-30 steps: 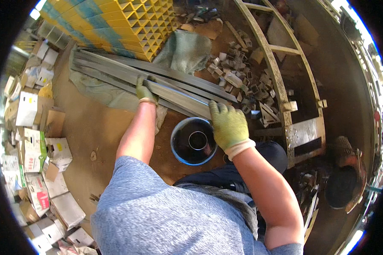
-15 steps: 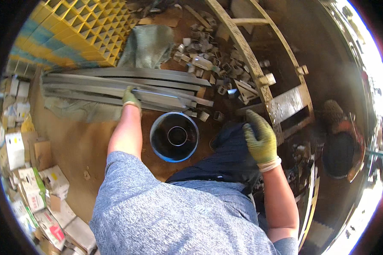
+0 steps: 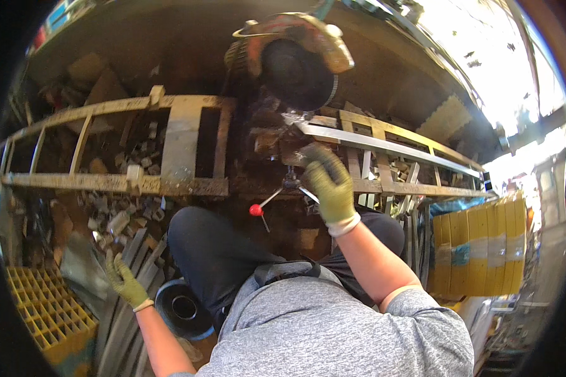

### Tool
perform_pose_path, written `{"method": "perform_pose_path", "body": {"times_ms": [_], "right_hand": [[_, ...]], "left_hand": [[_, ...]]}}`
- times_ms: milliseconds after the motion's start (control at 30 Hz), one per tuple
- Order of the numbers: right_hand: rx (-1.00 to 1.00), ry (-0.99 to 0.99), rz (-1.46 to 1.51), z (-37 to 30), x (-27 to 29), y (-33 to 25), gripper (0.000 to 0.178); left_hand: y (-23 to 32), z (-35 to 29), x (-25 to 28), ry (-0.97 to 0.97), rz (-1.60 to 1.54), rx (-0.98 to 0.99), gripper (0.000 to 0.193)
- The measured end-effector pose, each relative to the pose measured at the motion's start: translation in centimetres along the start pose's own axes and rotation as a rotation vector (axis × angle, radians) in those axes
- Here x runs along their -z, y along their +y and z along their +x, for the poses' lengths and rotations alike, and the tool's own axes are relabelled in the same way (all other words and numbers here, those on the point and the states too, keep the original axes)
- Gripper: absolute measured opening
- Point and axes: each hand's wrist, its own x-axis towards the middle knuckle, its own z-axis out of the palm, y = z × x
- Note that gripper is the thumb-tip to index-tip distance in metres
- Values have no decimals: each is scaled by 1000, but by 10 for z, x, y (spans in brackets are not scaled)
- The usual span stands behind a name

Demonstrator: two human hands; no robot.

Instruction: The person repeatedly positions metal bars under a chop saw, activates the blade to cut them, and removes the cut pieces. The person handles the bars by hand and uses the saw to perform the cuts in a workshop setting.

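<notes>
My left hand (image 3: 127, 281), in a yellow-green glove, hangs at the lower left over long grey metal bars (image 3: 116, 327). Its fingers are apart and hold nothing. Gloved the same way, my right hand (image 3: 331, 188) reaches forward at the centre, fingers stretched out, close to the near end of a silver metal bar (image 3: 383, 145). Whether it touches that bar I cannot tell. Beyond it stands a cut-off saw (image 3: 299, 72) with a dark round disc and orange body. A red-knobbed crank handle (image 3: 256, 210) sits just left of my right hand.
Ladder-like frames (image 3: 75, 182) run out on both sides of the saw. Between my left arm and my leg stands a dark bucket (image 3: 160, 308) with a blue rim. Yellow grid stacks (image 3: 44, 308) are at the lower left, yellow wrapped bundles (image 3: 478, 248) at right. Small metal offcuts (image 3: 116, 223) litter the left side.
My view has turned right, bringing the saw to the centre. My left hand has come off the grey bars it was touching. My right hand now reaches toward the saw.
</notes>
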Motion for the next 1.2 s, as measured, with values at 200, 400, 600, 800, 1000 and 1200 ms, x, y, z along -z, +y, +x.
{"method": "perform_pose_path", "body": {"times_ms": [200,400,600,800,1000,1200], "right_hand": [[-406,744,543,80,195,103,56],[-629,792,688,130,292,192,80],[-665,884,968,165,311,213,54],[-406,842,841,162,303,168,40],[-290,936,713,122,319,128,37],[-302,1007,607,63,343,89,36]], "left_hand": [[237,29,-164,-493,-277,-546,34],[387,-3,-300,-959,-248,-880,41],[441,-53,-426,-1012,-39,-1088,58],[456,-93,-522,-884,338,-1196,81],[482,-106,-533,-875,486,-1273,98],[533,-103,-464,-1192,503,-1195,76]]}}
